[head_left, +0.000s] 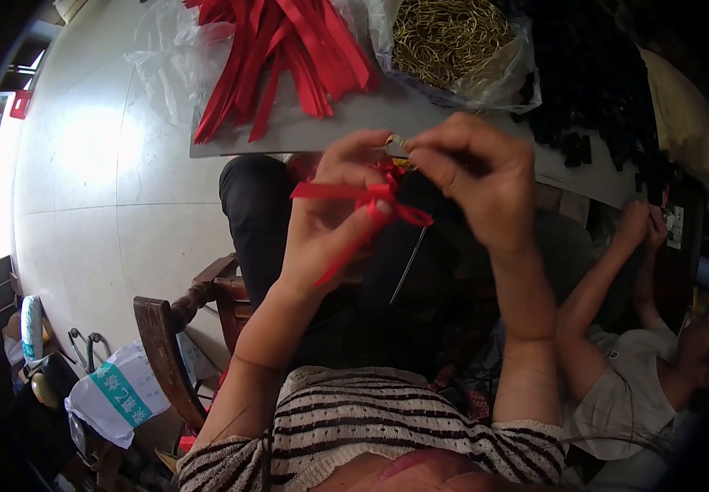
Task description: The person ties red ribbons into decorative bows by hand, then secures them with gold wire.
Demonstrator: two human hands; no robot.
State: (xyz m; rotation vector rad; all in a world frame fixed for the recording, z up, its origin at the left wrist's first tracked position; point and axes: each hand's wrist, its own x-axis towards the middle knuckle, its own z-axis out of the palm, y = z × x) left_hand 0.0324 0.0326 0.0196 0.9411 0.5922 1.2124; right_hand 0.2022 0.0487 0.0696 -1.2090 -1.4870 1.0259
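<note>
My left hand is closed around a red ribbon bow, its thumb pressed on the knot. One ribbon tail points left and another hangs toward my wrist. Beside it, my right hand pinches a small gold-coloured piece, possibly a wire tie, which my left index fingertip also meets. From below the bow a thin metal rod slants down over my dark-trousered lap; where its upper end is held is hidden. Just under my fingers, more shiny red material shows, too covered to make out.
Ahead on the grey table lie loose red ribbon strips and a plastic bag of gold wire pieces. Black pieces heap at the right. A co-worker's hands are beyond. A wooden chair stands left.
</note>
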